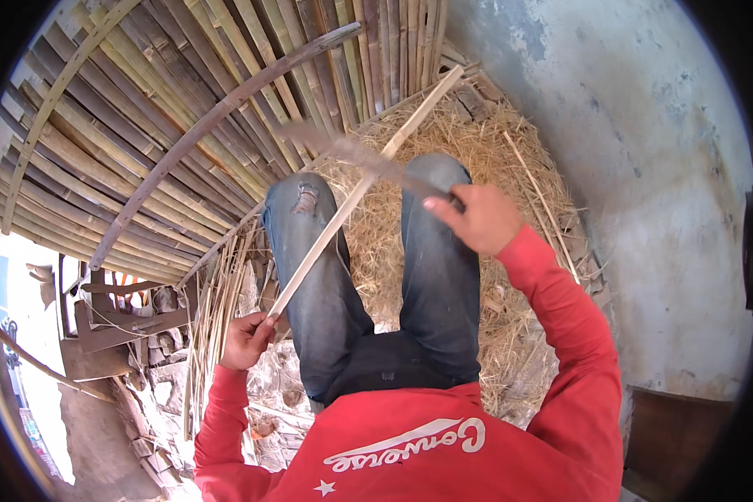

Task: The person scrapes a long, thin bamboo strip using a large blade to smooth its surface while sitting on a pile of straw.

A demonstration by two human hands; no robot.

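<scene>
My left hand (246,339) grips the near end of a long pale bamboo strip (333,224), which slants away over my left knee toward the far right. In my right hand (482,219) is the handle of a large knife (376,159). Its blade points far left and crosses the strip between my knees; motion blurs the blade's tip. Whether the blade touches the strip I cannot tell. The fingers of both hands are closed.
Shavings (376,259) cover the ground around my legs. A bundle of thin strips (217,326) lies on my left, and two loose strips (537,188) lie on the right. A split-bamboo panel (167,117) leans at the far left; a plastered wall (636,167) stands on the right.
</scene>
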